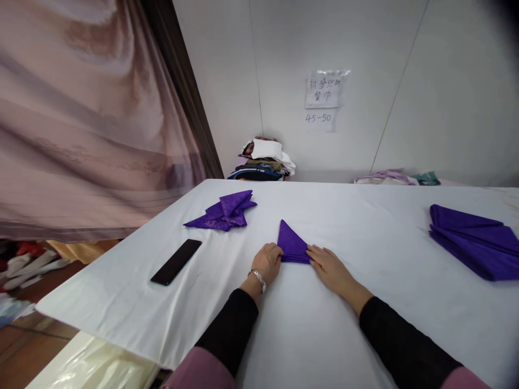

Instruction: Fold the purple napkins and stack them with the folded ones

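Observation:
In front of me on the white-covered table [308,335] lies a purple cloth napkin [291,244], folded in layers into a triangle with its point facing away. My left hand [267,262], a silver bangle at its wrist, has its fingers curled closed on the napkin's left corner. At the right corner, my right hand [329,268] grips the edge between fingers and thumb; part of that corner is hidden under the fingertips. Beyond my left hand sits another purple napkin [227,212], folded into a pleated, pointed shape.
A black phone [177,262] lies on the table's left side. Folded purple napkins [478,243] are stacked at the right. Past the far edge stands a pile of clothes [263,161] against the wall. A pink curtain [93,124] hangs at the left.

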### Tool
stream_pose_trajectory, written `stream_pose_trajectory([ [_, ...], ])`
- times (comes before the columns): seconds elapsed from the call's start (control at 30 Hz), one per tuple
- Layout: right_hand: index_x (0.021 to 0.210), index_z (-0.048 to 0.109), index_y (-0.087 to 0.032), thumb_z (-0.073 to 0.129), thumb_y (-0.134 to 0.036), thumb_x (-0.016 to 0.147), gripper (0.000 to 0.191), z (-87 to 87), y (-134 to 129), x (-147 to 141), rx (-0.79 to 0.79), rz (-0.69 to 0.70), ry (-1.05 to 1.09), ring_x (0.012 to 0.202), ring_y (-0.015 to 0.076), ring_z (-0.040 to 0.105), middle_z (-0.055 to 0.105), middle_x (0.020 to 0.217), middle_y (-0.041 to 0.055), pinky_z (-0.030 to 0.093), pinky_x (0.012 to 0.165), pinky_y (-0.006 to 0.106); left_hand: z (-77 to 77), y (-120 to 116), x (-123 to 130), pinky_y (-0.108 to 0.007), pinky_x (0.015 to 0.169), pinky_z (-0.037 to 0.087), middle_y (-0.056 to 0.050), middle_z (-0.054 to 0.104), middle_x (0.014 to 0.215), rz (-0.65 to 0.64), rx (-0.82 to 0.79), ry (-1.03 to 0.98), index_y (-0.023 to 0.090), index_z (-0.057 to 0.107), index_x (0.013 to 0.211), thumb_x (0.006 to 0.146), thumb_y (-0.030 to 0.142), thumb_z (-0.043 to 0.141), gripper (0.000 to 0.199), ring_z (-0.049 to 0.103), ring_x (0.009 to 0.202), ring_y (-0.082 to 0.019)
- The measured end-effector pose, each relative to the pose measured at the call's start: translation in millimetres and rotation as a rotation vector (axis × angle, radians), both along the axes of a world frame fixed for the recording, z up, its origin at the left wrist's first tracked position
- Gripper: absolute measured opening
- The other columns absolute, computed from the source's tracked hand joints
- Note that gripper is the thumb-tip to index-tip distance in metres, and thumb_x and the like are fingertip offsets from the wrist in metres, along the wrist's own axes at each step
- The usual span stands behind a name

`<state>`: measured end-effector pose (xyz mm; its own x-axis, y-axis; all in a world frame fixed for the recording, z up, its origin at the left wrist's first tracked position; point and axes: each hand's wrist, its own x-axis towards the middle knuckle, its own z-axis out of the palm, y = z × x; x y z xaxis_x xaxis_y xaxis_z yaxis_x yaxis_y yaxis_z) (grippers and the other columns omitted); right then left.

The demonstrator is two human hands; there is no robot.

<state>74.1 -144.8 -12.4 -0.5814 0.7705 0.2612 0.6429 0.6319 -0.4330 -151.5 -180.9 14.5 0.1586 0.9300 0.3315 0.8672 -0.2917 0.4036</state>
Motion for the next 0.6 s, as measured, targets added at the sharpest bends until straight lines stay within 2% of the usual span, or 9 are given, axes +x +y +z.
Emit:
stream_pose_trajectory([
  [0.07,0.126,0.049,-0.022,0.033,-0.027,0.09,0.04,0.2,0.1,0.2,-0.001,0.009,-0.018,0.127,0.0187,0.036,0.045,0.136,0.0051,0.028,0.104,0.045,0.4,-0.1,0.9,-0.031,0.076,0.043,-0.002,0.058,0.082,0.029,-0.007,-0.014,0.022,0.061,0.079,0.071,0.006,0.05,0.021,0.052,0.082,-0.018],
  [0.17,0.127,0.048,-0.021,0.033,-0.03,0.091,0.041,0.6,0.1,0.5,-0.015,0.013,-0.042,0.129,0.019,0.034,0.042,0.137,0.0053,0.026,0.105,0.045,0.7,1.7,3.1,-0.031,0.073,0.043,-0.002,0.058,0.075,0.099,-0.023,-0.054,0.021,0.06,0.068,0.076,0.021,0.054,0.01,0.053,0.076,-0.017],
  [0.23,0.128,0.047,-0.021,0.035,-0.035,0.09,0.042,2.1,-0.9,0.6,-0.025,0.011,-0.047,0.129,0.0198,0.034,0.042,0.138,0.0056,0.025,0.105,0.046,0.3,4.3,4.9,-0.031,0.07,0.043,-0.002,0.056,0.071,0.151,-0.037,-0.083,0.021,0.057,0.061,0.08,0.033,0.052,0.024,0.053,0.073,-0.017],
  [0.3,0.127,0.048,-0.021,0.036,-0.039,0.09,0.043,4.7,-2.9,0.3,-0.028,0.004,-0.037,0.128,0.0207,0.035,0.043,0.137,0.006,0.025,0.106,0.047,-0.6,7.7,6.6,-0.032,0.07,0.042,-0.002,0.055,0.071,0.204,-0.047,-0.107,0.02,0.055,0.058,0.081,0.037,0.052,0.028,0.053,0.074,-0.018],
  [0.43,0.12,0.056,-0.024,0.035,-0.038,0.091,0.038,10.7,-8.2,-2.1,-0.014,-0.021,0.055,0.122,0.021,0.043,0.051,0.131,0.0053,0.03,0.103,0.048,-3.2,13.3,9.8,-0.041,0.079,0.039,-0.006,0.057,0.084,0.284,-0.049,-0.164,0.019,0.059,0.079,0.073,0.031,0.061,0.013,0.052,0.088,-0.025],
  [0.5,0.111,0.062,-0.025,0.037,-0.036,0.09,0.034,12.3,-9.7,-3.9,-0.006,-0.044,0.121,0.116,0.0211,0.05,0.057,0.124,0.0046,0.036,0.099,0.046,-4.9,14.6,10.8,-0.042,0.082,0.037,-0.006,0.058,0.088,0.279,-0.058,-0.219,0.02,0.057,0.091,0.071,0.028,0.062,0.022,0.052,0.091,-0.026],
  [0.6,0.096,0.068,-0.026,0.043,-0.033,0.087,0.028,11.5,-9.0,-5.7,-0.003,-0.085,0.193,0.106,0.0209,0.057,0.063,0.114,0.0034,0.042,0.094,0.044,-8.4,15.3,12.0,-0.04,0.083,0.037,-0.001,0.059,0.08,0.224,-0.085,-0.344,0.023,0.056,0.097,0.068,0.02,0.063,0.03,0.054,0.084,-0.022],
])
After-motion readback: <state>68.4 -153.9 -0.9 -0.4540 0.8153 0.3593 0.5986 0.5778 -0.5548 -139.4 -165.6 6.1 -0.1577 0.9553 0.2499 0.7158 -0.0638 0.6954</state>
